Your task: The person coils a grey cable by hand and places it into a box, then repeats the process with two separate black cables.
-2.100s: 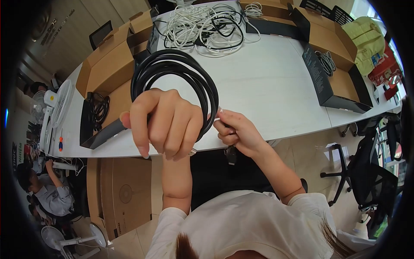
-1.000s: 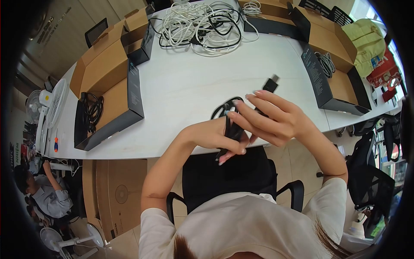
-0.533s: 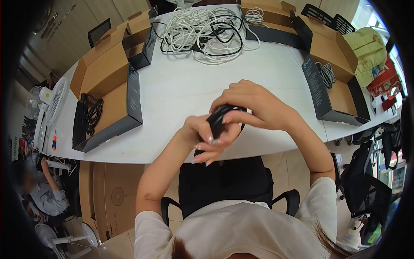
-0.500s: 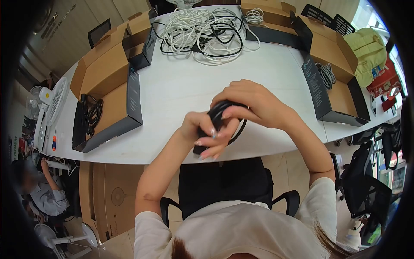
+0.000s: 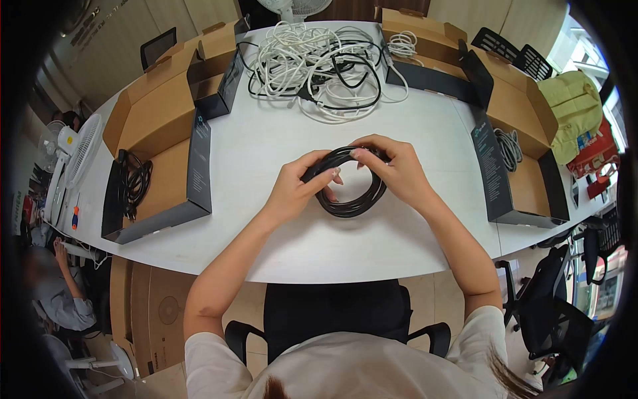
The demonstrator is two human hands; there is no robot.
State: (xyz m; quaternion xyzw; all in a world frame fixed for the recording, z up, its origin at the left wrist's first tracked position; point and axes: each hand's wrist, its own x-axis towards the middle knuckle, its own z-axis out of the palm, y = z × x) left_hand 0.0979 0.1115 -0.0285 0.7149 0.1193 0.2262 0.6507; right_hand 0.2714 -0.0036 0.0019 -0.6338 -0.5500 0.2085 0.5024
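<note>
A black cable (image 5: pixel 352 206), wound into a round coil, is held between both hands over the near middle of the white table (image 5: pixel 252 166). My left hand (image 5: pixel 302 181) is closed around the coil's left side, thumb on top. On its upper right, my right hand (image 5: pixel 393 163) grips the loops between thumb and fingers. Beyond the hands lies a big tangle of white and black cables (image 5: pixel 312 66). The open box on the left (image 5: pixel 166 179) has a bundled black cable (image 5: pixel 135 183) in it. A grey cable bundle (image 5: pixel 508 149) sits inside the open box on the right (image 5: pixel 525 179).
Another open box (image 5: pixel 219 83) stands at the back left, and a back right box (image 5: pixel 432 76) contains a white cable coil (image 5: pixel 403 44). A screwdriver (image 5: pixel 75 217) and a white fan (image 5: pixel 80 156) are at the left. A black chair (image 5: pixel 339 309) is just below the table edge.
The black cable went from a bunched bundle, partly hidden by my fingers, to an open round coil. Both hands now hold it flatter and spread apart; the camera view has shifted slightly.
</note>
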